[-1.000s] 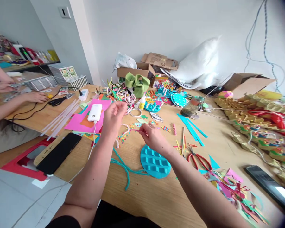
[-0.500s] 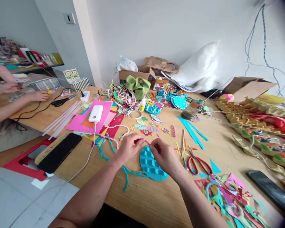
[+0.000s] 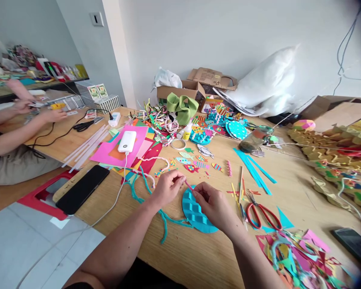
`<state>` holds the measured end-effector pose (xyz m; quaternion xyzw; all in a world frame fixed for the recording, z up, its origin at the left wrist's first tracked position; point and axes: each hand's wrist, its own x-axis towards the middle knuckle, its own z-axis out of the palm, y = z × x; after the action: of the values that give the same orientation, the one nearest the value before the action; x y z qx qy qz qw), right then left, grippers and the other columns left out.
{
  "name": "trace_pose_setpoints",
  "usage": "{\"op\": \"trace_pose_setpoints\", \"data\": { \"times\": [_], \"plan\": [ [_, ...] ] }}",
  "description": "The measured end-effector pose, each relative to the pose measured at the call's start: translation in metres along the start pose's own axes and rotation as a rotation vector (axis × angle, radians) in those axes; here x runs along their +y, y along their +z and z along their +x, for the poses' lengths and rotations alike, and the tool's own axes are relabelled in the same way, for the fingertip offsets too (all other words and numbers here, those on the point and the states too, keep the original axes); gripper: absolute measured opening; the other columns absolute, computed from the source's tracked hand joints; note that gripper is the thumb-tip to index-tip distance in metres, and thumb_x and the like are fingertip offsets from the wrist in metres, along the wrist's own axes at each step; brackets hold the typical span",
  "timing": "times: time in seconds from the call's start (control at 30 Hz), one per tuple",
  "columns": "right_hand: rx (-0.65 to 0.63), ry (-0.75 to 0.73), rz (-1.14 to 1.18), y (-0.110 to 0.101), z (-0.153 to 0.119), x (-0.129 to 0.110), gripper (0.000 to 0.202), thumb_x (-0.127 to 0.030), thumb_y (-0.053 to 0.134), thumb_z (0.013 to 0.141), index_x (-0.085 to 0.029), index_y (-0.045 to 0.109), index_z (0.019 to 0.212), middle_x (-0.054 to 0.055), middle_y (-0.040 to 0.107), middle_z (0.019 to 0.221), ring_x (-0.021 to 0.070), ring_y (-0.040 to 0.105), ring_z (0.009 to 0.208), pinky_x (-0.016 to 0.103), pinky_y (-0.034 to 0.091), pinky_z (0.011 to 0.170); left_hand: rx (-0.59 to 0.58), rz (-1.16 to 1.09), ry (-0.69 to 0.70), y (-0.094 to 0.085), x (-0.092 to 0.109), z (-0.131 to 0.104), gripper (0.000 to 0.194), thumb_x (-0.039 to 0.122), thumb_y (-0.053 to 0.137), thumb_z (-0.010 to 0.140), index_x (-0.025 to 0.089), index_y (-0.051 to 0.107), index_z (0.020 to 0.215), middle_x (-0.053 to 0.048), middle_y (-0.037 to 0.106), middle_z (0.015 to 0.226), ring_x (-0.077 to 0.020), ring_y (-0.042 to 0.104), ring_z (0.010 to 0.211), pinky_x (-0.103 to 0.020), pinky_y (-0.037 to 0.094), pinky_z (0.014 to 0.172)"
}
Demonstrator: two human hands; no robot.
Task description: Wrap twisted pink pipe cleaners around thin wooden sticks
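My left hand (image 3: 167, 188) pinches one end of a thin pink strip (image 3: 188, 185), which looks like paper. The other end sits between the thumb and fingers of my right hand (image 3: 212, 202). Below the hands lies a round blue disc (image 3: 198, 214) with rows of raised blocks, partly hidden by my right hand. A teal fuzzy cord (image 3: 164, 218) runs from the disc's left side across the table. Just beyond are small patterned paper fish (image 3: 191, 168) and a twisted pink strip (image 3: 229, 168).
Red-handled scissors (image 3: 263, 216) and colourful paper scraps (image 3: 303, 257) lie to the right, near blue strips (image 3: 254, 170). At left are a black phone (image 3: 83, 190) and a white power bank (image 3: 127, 141) with a cable. A glass jar (image 3: 255, 139) stands farther back. Another person's hand (image 3: 54, 115) works at far left.
The view has turned slightly left, so things sit farther right in it. Both hands still hold the pink strip, and more of it shows between them. The other person's hand has moved.
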<state>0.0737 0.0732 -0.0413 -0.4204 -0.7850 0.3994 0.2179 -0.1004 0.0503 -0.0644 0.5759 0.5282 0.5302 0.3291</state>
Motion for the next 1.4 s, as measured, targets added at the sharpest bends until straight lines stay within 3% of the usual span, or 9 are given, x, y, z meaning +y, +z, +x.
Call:
{"op": "trace_pose_setpoints", "data": {
  "times": [0.23,0.4,0.53,0.67,0.8,0.97,1.1,1.27,1.4],
  "plan": [
    [-0.03,0.041,0.088,-0.002,0.002,-0.014,0.02,-0.036,0.049,0.085,-0.02,0.05,0.074,-0.001,0.052,0.058,0.0122,0.047,0.047,0.024,0.034,0.044,-0.041,-0.306,-0.202,-0.01,0.01,0.004,0.028,0.041,0.06,0.077,0.015,0.058,0.066,0.001,0.054,0.057,-0.0102,0.051,0.053,-0.023,0.041,0.055],
    [0.012,0.073,0.161,-0.001,0.005,-0.017,0.022,-0.039,0.047,0.087,-0.019,0.049,0.078,0.001,0.056,0.063,0.0113,0.049,0.047,0.023,0.036,0.044,0.245,-0.467,-0.139,-0.038,0.019,0.006,0.027,0.043,0.062,0.076,0.015,0.063,0.076,-0.002,0.062,0.075,-0.0085,0.054,0.055,-0.023,0.044,0.056],
    [0.005,0.066,0.146,0.007,0.007,-0.017,0.021,-0.038,0.043,0.088,-0.02,0.047,0.079,0.0,0.057,0.064,0.0112,0.048,0.05,0.022,0.037,0.047,0.474,-0.536,-0.071,-0.068,0.02,-0.001,0.02,0.034,0.066,0.074,0.015,0.065,0.078,0.001,0.058,0.066,-0.0071,0.051,0.051,-0.021,0.04,0.051],
    [-0.079,0.028,0.134,0.013,0.009,-0.019,0.021,-0.037,0.04,0.09,-0.02,0.046,0.079,-0.001,0.056,0.063,0.0112,0.047,0.051,0.022,0.036,0.049,0.569,-0.422,-0.082,-0.082,0.019,-0.022,0.017,0.032,0.065,0.076,0.016,0.065,0.08,0.002,0.058,0.063,-0.0074,0.051,0.051,-0.021,0.041,0.052],
    [0.022,0.011,0.133,0.001,0.013,-0.018,0.022,-0.04,0.045,0.087,-0.019,0.048,0.081,-0.002,0.051,0.06,0.012,0.047,0.053,0.023,0.036,0.05,0.385,-0.017,-0.133,-0.081,0.015,-0.05,0.017,0.033,0.06,0.08,0.017,0.065,0.08,-0.001,0.063,0.067,-0.0128,0.058,0.063,-0.025,0.046,0.061],
    [0.058,0.033,-0.02,-0.005,0.014,-0.021,0.022,-0.038,0.059,0.079,-0.018,0.054,0.087,-0.005,0.046,0.057,0.011,0.044,0.05,0.022,0.031,0.047,0.097,0.465,0.083,-0.072,0.003,-0.081,0.011,0.026,0.057,0.083,0.019,0.064,0.08,-0.004,0.065,0.079,-0.018,0.058,0.082,-0.032,0.045,0.077],
    [-0.169,-0.004,-0.287,0.032,0.015,-0.031,0.014,-0.031,0.054,0.083,-0.019,0.059,0.078,0.0,0.061,0.063,0.0134,0.056,0.057,0.023,0.034,0.052,0.086,0.511,0.14,-0.069,-0.01,-0.093,0.015,0.023,0.054,0.085,0.018,0.06,0.072,-0.005,0.063,0.075,-0.019,0.056,0.085,-0.033,0.046,0.077],
    [-0.29,-0.04,-0.625,0.084,0.018,-0.04,0.021,-0.037,0.052,0.085,-0.018,0.063,0.083,0.01,0.07,0.084,0.0231,0.066,0.076,0.027,0.039,0.059,0.117,0.474,0.126,-0.069,-0.02,-0.098,0.023,0.021,0.049,0.087,0.018,0.054,0.064,-0.002,0.059,0.067,-0.0164,0.054,0.078,-0.031,0.045,0.074],
    [-0.328,-0.081,-0.711,0.101,0.022,-0.039,0.022,-0.032,0.051,0.084,-0.015,0.065,0.084,0.014,0.07,0.085,0.0268,0.067,0.078,0.029,0.041,0.059,0.162,0.456,0.079,-0.07,-0.029,-0.1,0.032,0.022,0.047,0.088,0.018,0.048,0.057,-0.001,0.055,0.059,-0.0144,0.054,0.067,-0.028,0.044,0.067]
  ]
}}
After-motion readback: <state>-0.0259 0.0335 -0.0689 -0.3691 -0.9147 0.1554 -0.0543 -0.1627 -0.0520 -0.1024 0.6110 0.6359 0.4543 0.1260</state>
